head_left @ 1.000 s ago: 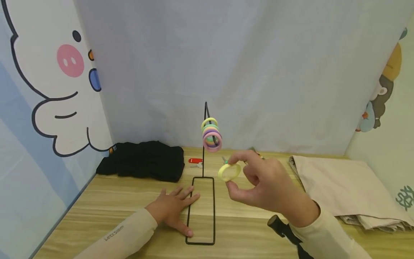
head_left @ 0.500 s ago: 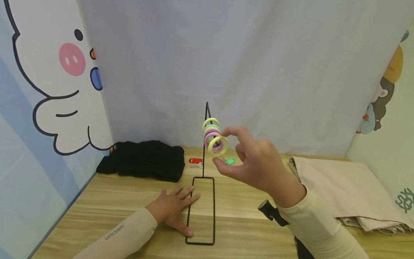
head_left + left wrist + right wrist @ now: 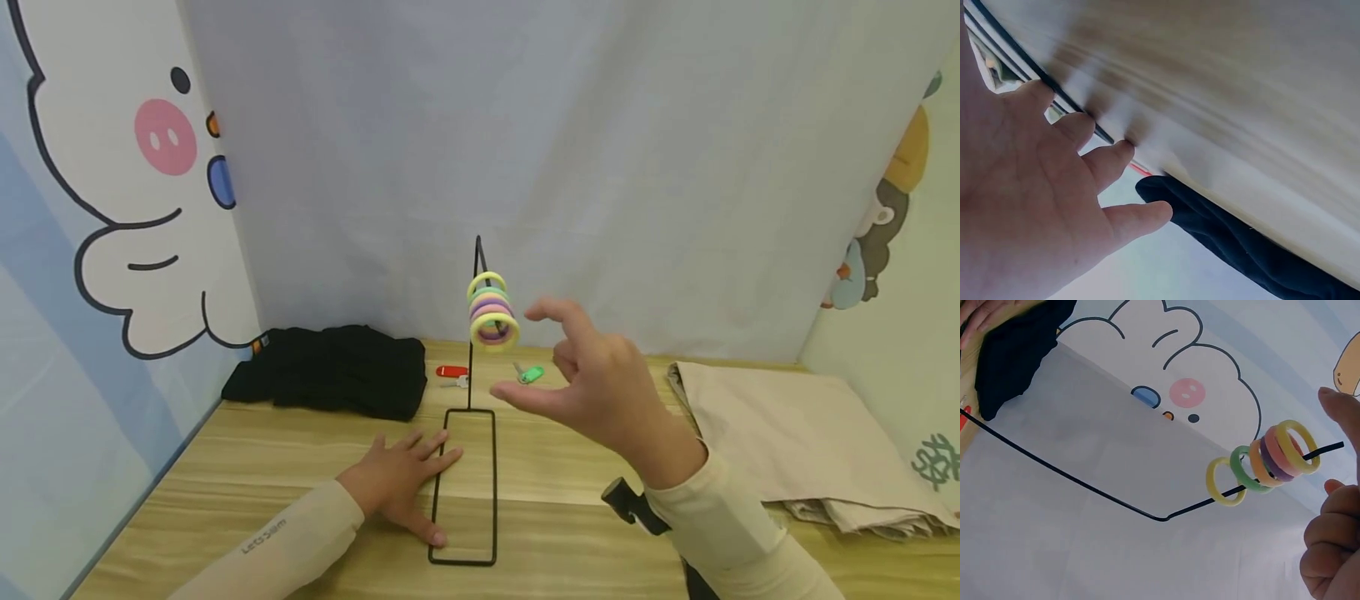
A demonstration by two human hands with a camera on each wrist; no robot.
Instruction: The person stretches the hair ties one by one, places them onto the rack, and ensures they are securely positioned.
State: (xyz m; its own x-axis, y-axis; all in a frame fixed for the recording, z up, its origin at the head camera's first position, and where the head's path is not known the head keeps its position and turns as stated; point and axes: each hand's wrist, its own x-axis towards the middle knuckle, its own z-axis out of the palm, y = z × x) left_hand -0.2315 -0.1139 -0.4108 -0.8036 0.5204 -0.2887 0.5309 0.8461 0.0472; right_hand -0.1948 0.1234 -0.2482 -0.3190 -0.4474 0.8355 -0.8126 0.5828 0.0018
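A black wire stand (image 3: 494, 487) stands on the table, and its raised arm carries several pastel rings. Frontmost on the arm hangs a yellow ring (image 3: 480, 343), with pink, purple, orange and green ones behind it and another yellow ring (image 3: 1211, 481) at the back. My right hand (image 3: 603, 383) is just right of the rings, thumb and index finger spread apart with nothing between them; its other fingers are curled. My left hand (image 3: 397, 483) lies with fingers spread on the table, fingertips and thumb over the left bar of the stand's base.
Folded black cloth (image 3: 330, 371) lies at the back left, and a folded beige cloth (image 3: 795, 433) at the right. Behind the stand are a red key tag (image 3: 452, 372) with a key and a green key tag (image 3: 532, 374). A grey curtain (image 3: 600, 167) hangs behind.
My right hand moved left and up with the yellow ring, which is now on the stand's arm in front of the pink ring. My fingers have let go of it. The left hand stayed put.
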